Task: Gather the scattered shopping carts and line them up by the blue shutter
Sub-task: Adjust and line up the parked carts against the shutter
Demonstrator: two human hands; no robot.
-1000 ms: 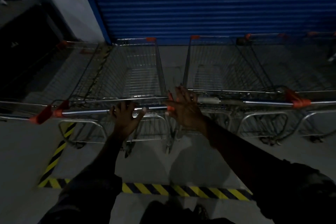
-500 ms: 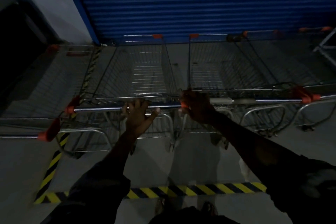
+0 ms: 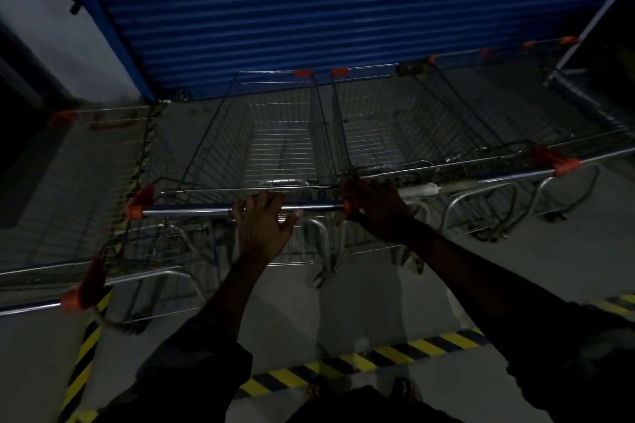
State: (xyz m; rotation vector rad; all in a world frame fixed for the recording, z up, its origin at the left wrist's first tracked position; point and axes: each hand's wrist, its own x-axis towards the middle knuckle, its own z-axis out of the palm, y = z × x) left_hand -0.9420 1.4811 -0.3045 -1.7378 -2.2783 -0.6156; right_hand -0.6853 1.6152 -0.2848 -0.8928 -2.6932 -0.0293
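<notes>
- Your left hand [image 3: 263, 227] grips the cart handle [image 3: 206, 208]; right hand [image 3: 372, 204] clamps its right end.
- Cart [image 3: 261, 148] faces the blue shutter [image 3: 309, 10], btwn two other carts, nose near it.

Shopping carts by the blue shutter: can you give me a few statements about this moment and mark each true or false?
1. The left hand grips the handle bar of the middle cart. True.
2. The shutter is rolled up and open. False: it is down, behind the carts.
3. The right hand hangs free. False: it rests at the bar's right end.
4. Yellow-and-black striped tape marks the floor. True.
</notes>
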